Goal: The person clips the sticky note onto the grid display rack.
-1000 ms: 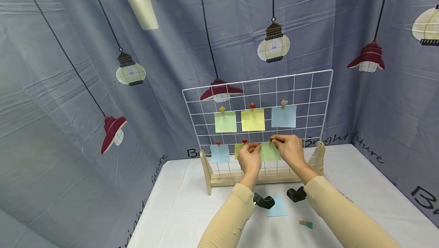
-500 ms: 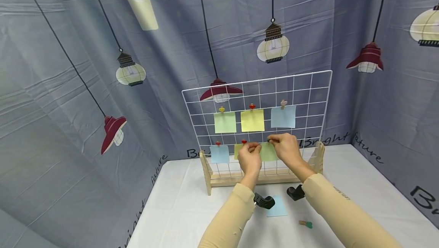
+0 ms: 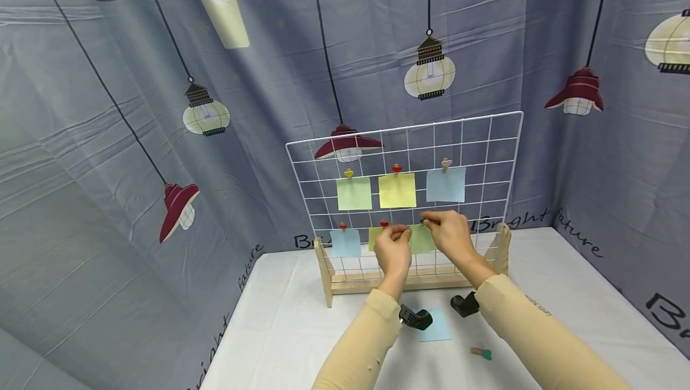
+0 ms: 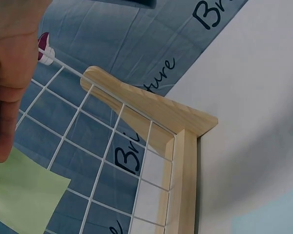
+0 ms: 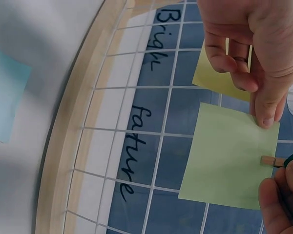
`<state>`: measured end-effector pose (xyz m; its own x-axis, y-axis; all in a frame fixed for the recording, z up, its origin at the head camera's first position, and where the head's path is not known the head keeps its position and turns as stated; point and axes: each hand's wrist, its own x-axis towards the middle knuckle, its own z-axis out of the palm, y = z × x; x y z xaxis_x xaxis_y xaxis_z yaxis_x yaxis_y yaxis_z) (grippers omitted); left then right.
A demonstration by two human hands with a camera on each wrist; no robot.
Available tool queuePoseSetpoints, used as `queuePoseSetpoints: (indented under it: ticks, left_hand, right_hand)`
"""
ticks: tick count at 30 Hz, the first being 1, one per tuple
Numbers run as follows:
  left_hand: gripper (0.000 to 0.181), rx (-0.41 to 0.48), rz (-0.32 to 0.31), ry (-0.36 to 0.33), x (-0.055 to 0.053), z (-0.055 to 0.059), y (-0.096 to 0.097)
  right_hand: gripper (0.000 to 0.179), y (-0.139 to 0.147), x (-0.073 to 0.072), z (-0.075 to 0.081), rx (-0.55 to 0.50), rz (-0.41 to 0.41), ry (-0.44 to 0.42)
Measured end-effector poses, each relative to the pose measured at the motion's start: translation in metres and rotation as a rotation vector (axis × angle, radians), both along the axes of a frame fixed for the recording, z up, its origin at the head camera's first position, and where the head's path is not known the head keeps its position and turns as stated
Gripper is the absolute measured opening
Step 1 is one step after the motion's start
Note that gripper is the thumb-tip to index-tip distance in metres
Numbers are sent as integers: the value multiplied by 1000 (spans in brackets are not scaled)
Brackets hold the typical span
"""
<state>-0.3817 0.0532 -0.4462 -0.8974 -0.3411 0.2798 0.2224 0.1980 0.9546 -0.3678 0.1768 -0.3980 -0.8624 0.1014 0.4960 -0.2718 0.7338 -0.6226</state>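
Observation:
A light green paper note [image 5: 227, 158] lies against the white wire grid [image 3: 488, 162], in its lower row. My left hand [image 3: 393, 251] pinches the note's upper left corner between thumb and finger. At the note's top edge, my right hand [image 3: 453, 235] pinches a small wooden clothespin [image 5: 268, 160] with a dark green heart, whose tip overlaps the paper. The left wrist view has the right hand [image 4: 12, 73] above the note and only a sliver of the left. Partly behind my left hand hangs a yellow note [image 5: 210, 77].
Above hang green [image 3: 354, 193], yellow [image 3: 397, 191] and blue [image 3: 445, 185] notes on heart clothespins; another blue note [image 3: 345, 243] hangs lower left. A wooden base [image 3: 345, 286] supports the grid. On the white table lie a blue note [image 3: 436, 325] and a green-heart clothespin [image 3: 481, 353].
My right hand has shifted slightly left along the note's top edge with the clothespin, and covers a little more of the green note. The left hand has stayed in place.

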Motion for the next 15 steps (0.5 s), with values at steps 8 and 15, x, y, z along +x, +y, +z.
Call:
queuePoseSetpoints:
  ticks: [8, 15]
  left_hand:
    - [4, 3, -32, 0, 2, -3, -2]
    - [4, 37, -56, 33, 5, -4, -4]
  right_hand:
    - [24, 2, 0, -5, -48, 16, -20]
    - [27, 5, 5, -7, -78, 16, -1]
